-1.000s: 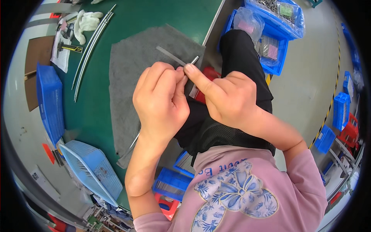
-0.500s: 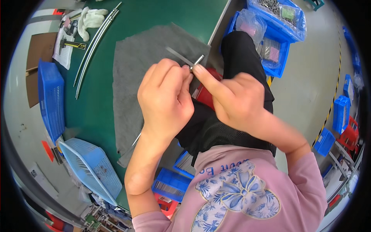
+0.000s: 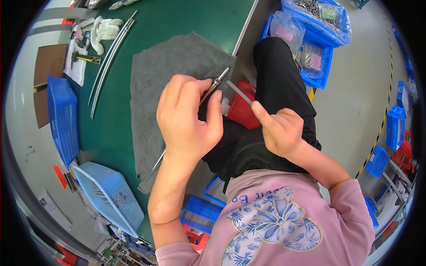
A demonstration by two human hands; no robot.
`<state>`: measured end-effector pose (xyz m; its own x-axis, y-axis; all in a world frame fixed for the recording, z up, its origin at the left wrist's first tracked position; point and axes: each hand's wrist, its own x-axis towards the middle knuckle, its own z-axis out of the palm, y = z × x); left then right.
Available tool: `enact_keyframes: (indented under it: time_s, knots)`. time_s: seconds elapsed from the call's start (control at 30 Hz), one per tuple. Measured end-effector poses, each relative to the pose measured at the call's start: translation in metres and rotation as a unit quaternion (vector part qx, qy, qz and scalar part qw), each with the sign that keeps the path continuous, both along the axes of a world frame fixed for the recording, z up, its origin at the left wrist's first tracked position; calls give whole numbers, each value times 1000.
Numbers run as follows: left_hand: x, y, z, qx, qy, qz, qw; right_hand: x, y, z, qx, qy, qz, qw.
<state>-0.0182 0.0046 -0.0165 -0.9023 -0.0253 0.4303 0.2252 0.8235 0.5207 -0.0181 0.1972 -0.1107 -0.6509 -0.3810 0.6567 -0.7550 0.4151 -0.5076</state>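
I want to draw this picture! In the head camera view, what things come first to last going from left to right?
Blue basket → long metal rods → grey cloth → left hand holding a thin metal rod → right hand → blue bin of bagged parts.

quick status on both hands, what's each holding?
Left hand: closed around a thin metal rod.
Right hand: closed, pinching a flat grey strip.

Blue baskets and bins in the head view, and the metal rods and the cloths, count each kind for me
Blue mesh baskets on the green table: 2, one at the left edge and one at the near corner
Blue bins with bagged parts on the floor, upper right: 2
Long metal rods: 3, two lying on the table and one in the left hand
Cloths: 2, grey felt and white
Total: 9
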Motion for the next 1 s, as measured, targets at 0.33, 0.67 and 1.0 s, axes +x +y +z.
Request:
enact_keyframes:
  time_s: [0.33,0.67,1.0]
  knots:
    - [-1,-4,0,36,-4,-10,999,-3,-1,11,-18,-3,6,1000]
    - [1,-4,2,55,-27,0,998,-9,-8,22,-22,-11,14,1000]
    - [1,-4,1,70,-40,7,997,-8,-9,24,-25,-19,22,999]
